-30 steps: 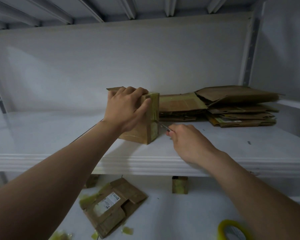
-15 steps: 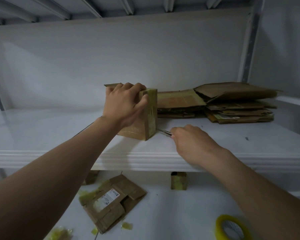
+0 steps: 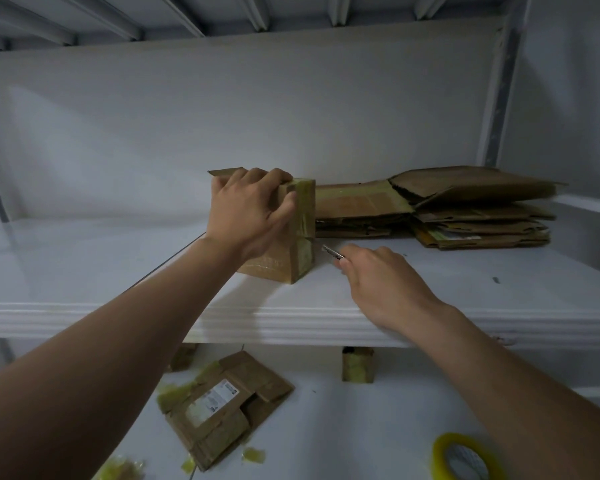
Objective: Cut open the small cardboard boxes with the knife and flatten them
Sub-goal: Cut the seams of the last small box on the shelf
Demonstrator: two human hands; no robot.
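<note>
A small brown cardboard box point(image 3: 293, 258) wrapped in yellowish tape stands upright on the white shelf point(image 3: 84, 265). My left hand point(image 3: 248, 213) grips its top and left side, fingers curled over the upper edge. My right hand point(image 3: 383, 284) holds a slim metal knife point(image 3: 329, 251) just right of the box. The blade tip touches the taped right face about halfway down. Behind the box lies a stack of flattened cardboard boxes point(image 3: 465, 209).
On the lower shelf lie a flattened box with a white label point(image 3: 226, 407), a small taped box point(image 3: 357, 364) standing under the shelf edge, scraps of yellow tape point(image 3: 253, 455), and a yellow tape roll point(image 3: 468, 459) at bottom right. A metal post point(image 3: 499, 98) stands at right.
The knife tip has come up against the box's taped right face, a little higher than before. My left hand keeps its grip on the box, which has not shifted.
</note>
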